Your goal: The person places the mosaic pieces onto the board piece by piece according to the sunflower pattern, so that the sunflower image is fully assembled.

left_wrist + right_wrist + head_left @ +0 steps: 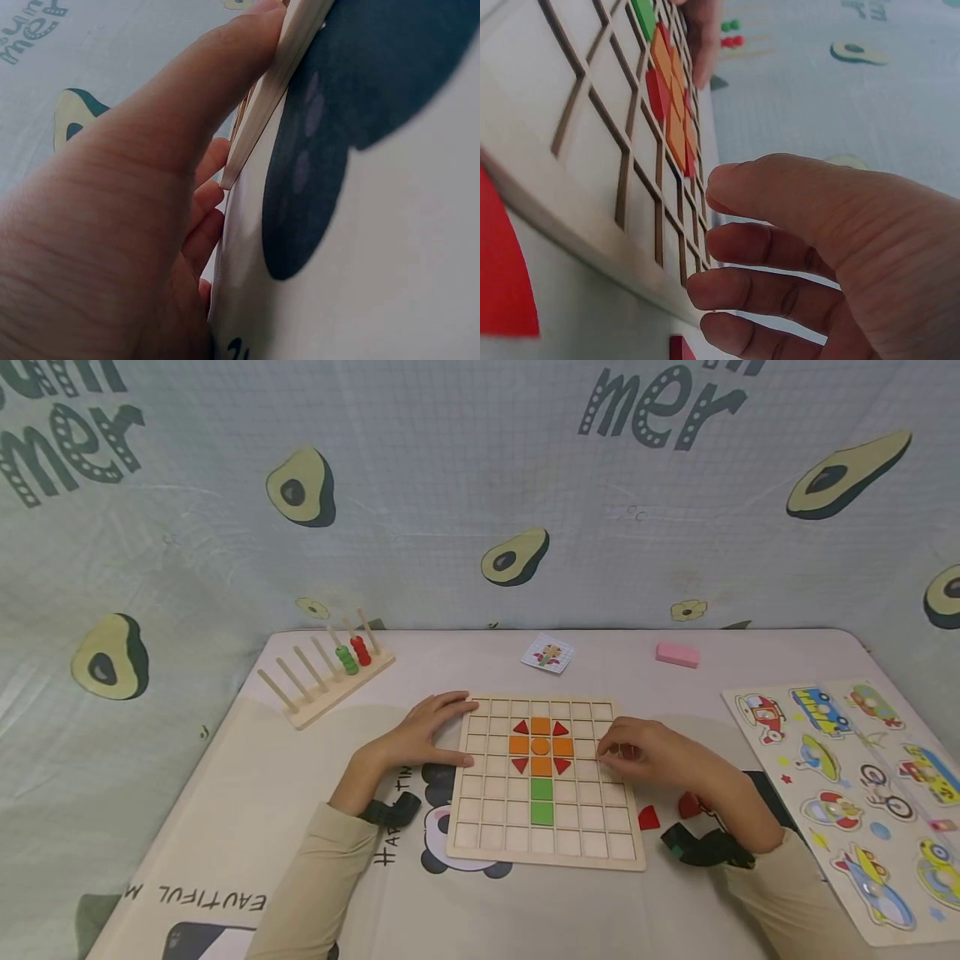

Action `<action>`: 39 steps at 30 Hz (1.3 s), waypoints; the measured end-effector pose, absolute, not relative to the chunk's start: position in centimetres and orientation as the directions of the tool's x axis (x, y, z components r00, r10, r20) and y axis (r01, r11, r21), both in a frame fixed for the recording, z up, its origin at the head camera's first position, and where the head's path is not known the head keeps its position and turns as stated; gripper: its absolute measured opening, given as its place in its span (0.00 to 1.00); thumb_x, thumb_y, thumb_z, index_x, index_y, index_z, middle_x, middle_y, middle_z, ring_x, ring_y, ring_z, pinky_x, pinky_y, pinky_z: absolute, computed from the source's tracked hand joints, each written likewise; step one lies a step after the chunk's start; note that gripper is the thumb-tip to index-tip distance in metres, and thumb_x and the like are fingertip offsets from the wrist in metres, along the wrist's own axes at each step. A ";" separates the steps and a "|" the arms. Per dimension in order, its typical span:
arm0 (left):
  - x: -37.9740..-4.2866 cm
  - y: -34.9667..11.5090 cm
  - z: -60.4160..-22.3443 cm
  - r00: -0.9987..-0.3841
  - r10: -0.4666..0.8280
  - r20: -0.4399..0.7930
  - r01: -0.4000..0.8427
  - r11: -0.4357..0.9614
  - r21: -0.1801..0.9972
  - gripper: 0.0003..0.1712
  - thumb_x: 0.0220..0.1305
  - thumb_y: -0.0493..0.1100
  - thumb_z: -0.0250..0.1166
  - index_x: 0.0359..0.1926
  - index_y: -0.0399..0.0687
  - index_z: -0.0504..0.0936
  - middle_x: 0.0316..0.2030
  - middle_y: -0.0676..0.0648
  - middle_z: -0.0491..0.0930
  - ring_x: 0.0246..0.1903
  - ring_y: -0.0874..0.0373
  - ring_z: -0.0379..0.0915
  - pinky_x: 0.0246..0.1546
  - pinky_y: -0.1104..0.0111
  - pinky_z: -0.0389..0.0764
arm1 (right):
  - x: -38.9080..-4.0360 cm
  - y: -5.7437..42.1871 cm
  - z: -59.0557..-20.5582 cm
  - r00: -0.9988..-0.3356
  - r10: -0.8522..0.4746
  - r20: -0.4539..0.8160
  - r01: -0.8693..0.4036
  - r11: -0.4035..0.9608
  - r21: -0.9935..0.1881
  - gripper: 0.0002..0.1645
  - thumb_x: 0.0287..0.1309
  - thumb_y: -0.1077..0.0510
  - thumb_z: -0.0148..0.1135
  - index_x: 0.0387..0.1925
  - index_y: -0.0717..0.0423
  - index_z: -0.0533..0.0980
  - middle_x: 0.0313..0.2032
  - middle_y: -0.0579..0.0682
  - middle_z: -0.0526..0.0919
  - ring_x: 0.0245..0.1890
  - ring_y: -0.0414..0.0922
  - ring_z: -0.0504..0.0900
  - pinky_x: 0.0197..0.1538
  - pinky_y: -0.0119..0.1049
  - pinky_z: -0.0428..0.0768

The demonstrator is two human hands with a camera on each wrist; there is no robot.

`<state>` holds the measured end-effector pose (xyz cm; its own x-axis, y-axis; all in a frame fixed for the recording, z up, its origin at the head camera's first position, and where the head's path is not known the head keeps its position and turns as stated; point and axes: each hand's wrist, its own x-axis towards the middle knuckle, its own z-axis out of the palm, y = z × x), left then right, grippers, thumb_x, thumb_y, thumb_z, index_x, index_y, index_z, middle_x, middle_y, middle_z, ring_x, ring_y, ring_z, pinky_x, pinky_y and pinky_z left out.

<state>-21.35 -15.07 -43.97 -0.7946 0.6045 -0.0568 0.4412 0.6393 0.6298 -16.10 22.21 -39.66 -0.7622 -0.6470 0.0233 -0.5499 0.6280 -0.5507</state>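
A wooden grid board (491, 835) lies on the table, with orange squares (541, 767), an orange circle (541, 746), red triangular pieces (562, 766) and green squares (542, 813) set in it. My left hand (422, 732) rests at the board's upper left corner, its straight thumb (225, 56) against the left edge and fingers over the top. Beside the right edge is my right hand (656, 750), fingers loosely bent; in the right wrist view, nothing shows between its thumb (739, 184) and fingers. Some red (628, 750) shows beneath this hand in the head view.
Loose red pieces (648, 817) lie right of the board, partly behind the right wrist. A wooden peg rack with beads (322, 700) stands back left. Behind the board are a picture card (548, 653) and a pink block (677, 654). A vehicle puzzle board (795, 793) lies right.
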 end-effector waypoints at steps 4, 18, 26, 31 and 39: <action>-21.3 -15.1 -43.9 -0.794 0.605 -0.053 0.441 0.634 0.635 0.48 0.52 0.53 0.74 0.71 0.49 0.65 0.74 0.42 0.54 0.73 0.41 0.42 0.71 0.43 0.44 | -16.4 23.1 -39.7 -0.785 -0.619 0.036 -0.537 0.649 -0.539 0.06 0.59 0.64 0.66 0.39 0.54 0.83 0.37 0.41 0.80 0.34 0.36 0.73 0.38 0.30 0.79; -21.3 -15.1 -44.0 -0.794 0.606 -0.043 0.447 0.630 0.635 0.47 0.52 0.53 0.75 0.71 0.49 0.65 0.74 0.43 0.54 0.73 0.41 0.43 0.71 0.43 0.45 | -17.2 25.4 -40.4 -0.828 -0.558 0.063 -0.507 0.695 -0.509 0.12 0.54 0.71 0.64 0.36 0.54 0.82 0.43 0.50 0.79 0.41 0.46 0.75 0.40 0.36 0.78; -21.4 -15.1 -44.0 -0.793 0.607 -0.048 0.447 0.634 0.631 0.48 0.52 0.54 0.75 0.71 0.49 0.65 0.73 0.43 0.54 0.73 0.41 0.43 0.70 0.43 0.46 | -17.2 25.9 -40.4 -0.834 -0.551 0.029 -0.481 0.701 -0.527 0.15 0.50 0.75 0.61 0.37 0.56 0.81 0.43 0.52 0.81 0.38 0.45 0.75 0.36 0.33 0.76; -21.3 -15.1 -43.8 -0.793 0.607 -0.056 0.445 0.639 0.628 0.48 0.52 0.54 0.74 0.72 0.50 0.64 0.74 0.43 0.53 0.73 0.41 0.42 0.71 0.43 0.45 | -17.3 26.2 -40.4 -0.843 -0.537 0.005 -0.452 0.704 -0.548 0.13 0.51 0.74 0.63 0.38 0.60 0.79 0.37 0.48 0.80 0.31 0.40 0.73 0.33 0.31 0.77; -21.3 -15.0 -43.9 -0.795 0.603 -0.056 0.438 0.636 0.635 0.48 0.52 0.54 0.74 0.72 0.50 0.64 0.74 0.42 0.53 0.74 0.41 0.42 0.71 0.43 0.44 | -17.2 26.4 -40.1 -0.855 -0.518 -0.022 -0.428 0.729 -0.534 0.13 0.51 0.71 0.67 0.41 0.63 0.80 0.34 0.47 0.78 0.30 0.40 0.72 0.33 0.31 0.76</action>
<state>-21.28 -15.04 -43.85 -0.7954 0.6035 -0.0558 0.4380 0.6360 0.6354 -17.16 26.40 -40.08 -0.8552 -0.5178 -0.0219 -0.4277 0.7290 -0.5345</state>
